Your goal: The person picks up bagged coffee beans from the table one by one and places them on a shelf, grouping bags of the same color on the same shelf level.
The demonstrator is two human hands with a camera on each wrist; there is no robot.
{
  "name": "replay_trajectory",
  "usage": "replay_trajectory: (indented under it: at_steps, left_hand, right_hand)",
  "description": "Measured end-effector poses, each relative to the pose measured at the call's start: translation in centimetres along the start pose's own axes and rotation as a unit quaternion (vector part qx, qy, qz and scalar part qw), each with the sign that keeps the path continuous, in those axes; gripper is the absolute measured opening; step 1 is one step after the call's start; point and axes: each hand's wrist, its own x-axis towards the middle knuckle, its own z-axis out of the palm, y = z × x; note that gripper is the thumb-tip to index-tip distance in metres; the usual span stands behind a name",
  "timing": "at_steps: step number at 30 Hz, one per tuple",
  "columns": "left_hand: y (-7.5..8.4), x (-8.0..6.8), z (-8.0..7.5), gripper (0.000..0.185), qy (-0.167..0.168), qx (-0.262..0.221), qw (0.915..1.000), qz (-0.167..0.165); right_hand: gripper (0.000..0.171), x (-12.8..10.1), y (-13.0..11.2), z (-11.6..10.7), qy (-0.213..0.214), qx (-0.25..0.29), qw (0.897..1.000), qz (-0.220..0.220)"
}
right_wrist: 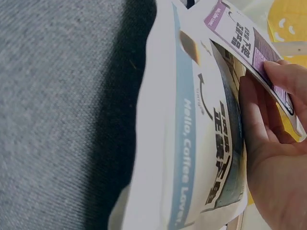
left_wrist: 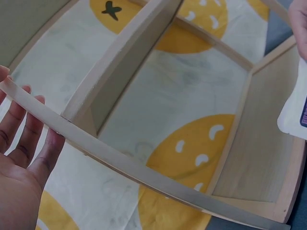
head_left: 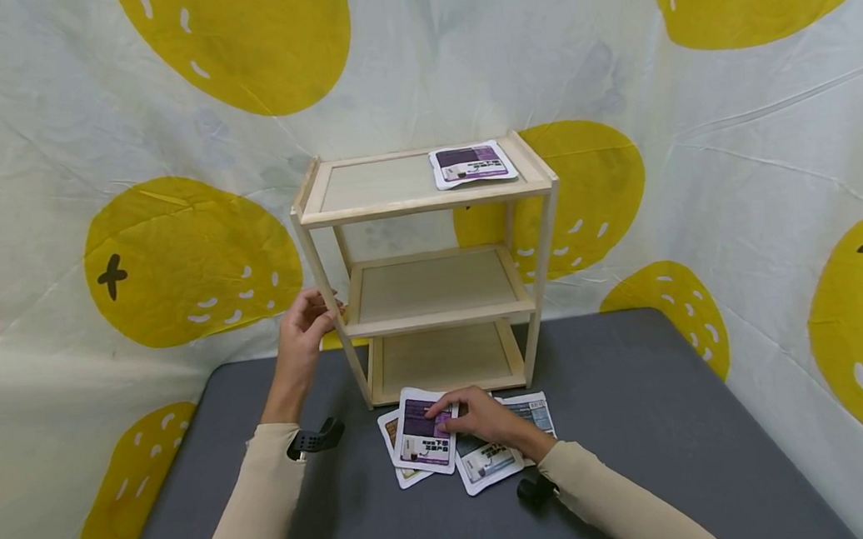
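Note:
A purple-and-white coffee packet [head_left: 421,420] is pinched by my right hand [head_left: 487,420], thumb on its printed face and fingers beneath, as the right wrist view shows. Below it lies a packet with brown and yellow print [head_left: 408,477], mostly covered. Under my right wrist are a blue-and-white coffee packet [right_wrist: 187,143] and another bluish packet [head_left: 535,408], partly hidden. My left hand [head_left: 305,333] holds the left front post of a three-tier wooden shelf [head_left: 427,208], fingers bent behind the post in the left wrist view.
Another purple packet [head_left: 473,165] lies on the right side of the shelf's top tier. The shelf stands at the back of a dark grey table [head_left: 638,422]. Behind it hangs a pale cloth [head_left: 432,61] with large yellow fruit prints.

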Motion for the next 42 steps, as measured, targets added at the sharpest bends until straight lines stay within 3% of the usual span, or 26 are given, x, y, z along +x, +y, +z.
replay_trajectory:
  at_steps: [10, 28, 42]
  left_hand:
    - [0.1, 0.0, 0.0, 0.023, -0.003, -0.002, 1.0, -0.002]
    - [0.2, 0.0, 0.0, 0.029, -0.001, 0.006, 1.0, -0.002]
    - [0.2, -0.1, -0.1, 0.03, -0.004, 0.003, 1.0, -0.006]
  right_hand:
    - [0.024, -0.2, -0.4, -0.7, -0.003, 0.015, 0.999, 0.035]
    - [0.025, -1.1, -1.6, -2.2, 0.001, 0.022, 0.998, 0.057]
    - [0.034, -1.8, -2.5, -2.8, -0.019, 0.097, 0.993, 0.065]
